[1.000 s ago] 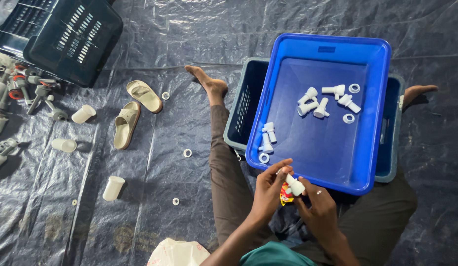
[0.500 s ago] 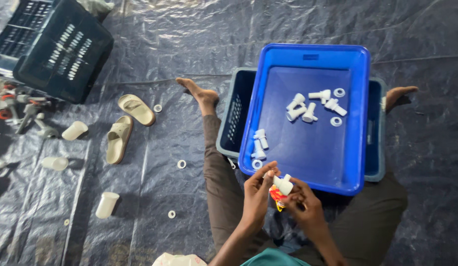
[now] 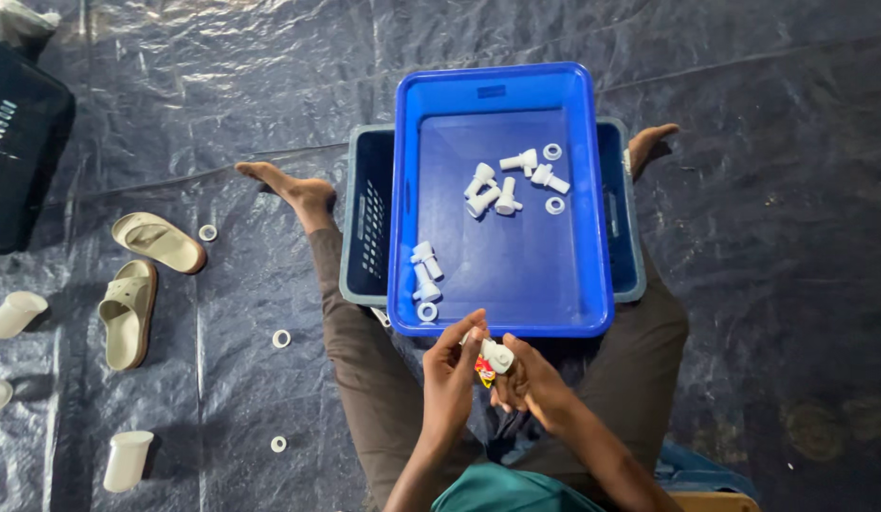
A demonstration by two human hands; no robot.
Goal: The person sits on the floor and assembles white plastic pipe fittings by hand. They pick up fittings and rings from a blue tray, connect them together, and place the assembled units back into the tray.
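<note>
Now, left to right: beige rubber sandals [image 3: 137, 275] lie on the crinkled dark tarp [image 3: 222, 114]. Left hand [image 3: 455, 365] and right hand [image 3: 531, 384] both pinch a small white plastic fitting [image 3: 497, 356], its long axis tilted up-left, just off the glossy blue tray's [image 3: 502, 318] near edge. Compared with earlier, the grip hasn't changed.

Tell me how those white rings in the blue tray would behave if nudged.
The white rings look like thin, flat plastic, so probably very light. Lying flat on the smooth floor of the blue tray, they would likely slide rather than roll. They seem too small to pinch easily.
</note>
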